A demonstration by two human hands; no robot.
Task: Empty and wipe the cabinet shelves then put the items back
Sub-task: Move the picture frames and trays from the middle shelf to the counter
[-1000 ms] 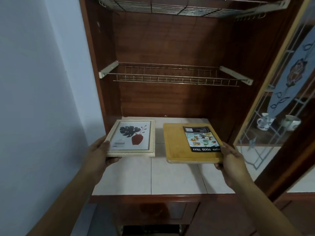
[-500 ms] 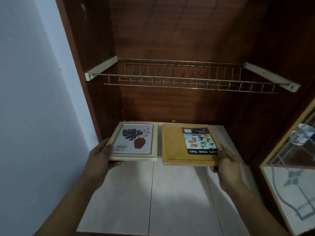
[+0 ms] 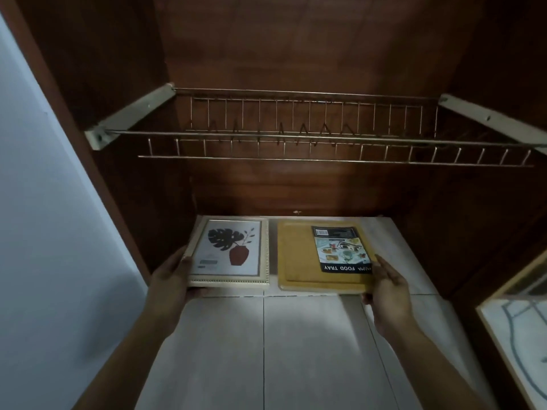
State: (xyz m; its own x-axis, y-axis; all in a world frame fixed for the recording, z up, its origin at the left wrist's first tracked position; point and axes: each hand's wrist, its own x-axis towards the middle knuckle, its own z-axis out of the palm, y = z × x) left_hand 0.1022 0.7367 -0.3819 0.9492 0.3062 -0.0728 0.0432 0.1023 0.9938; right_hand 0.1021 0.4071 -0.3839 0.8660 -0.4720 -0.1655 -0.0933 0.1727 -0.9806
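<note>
Your left hand (image 3: 174, 279): grips the picture frame (image 3: 229, 253) at its near left corner, thumb on top, fingers under.
Your right hand (image 3: 387, 288): holds the yellow food tray (image 3: 299, 255) at its near right corner, fingers curled under.
Where: both flat, side by side, at the back of the tiled shelf (image 3: 296, 335) — under the wire rack (image 3: 296, 137).

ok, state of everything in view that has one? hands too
picture frame: face up, gripped at its left edge by left hand
food tray: label side up, held at its near right corner by right hand, a gap between it and the frame
tiled shelf: both items low over it, contact cannot be told
wire rack: holds nothing
cabinet door: open
</note>
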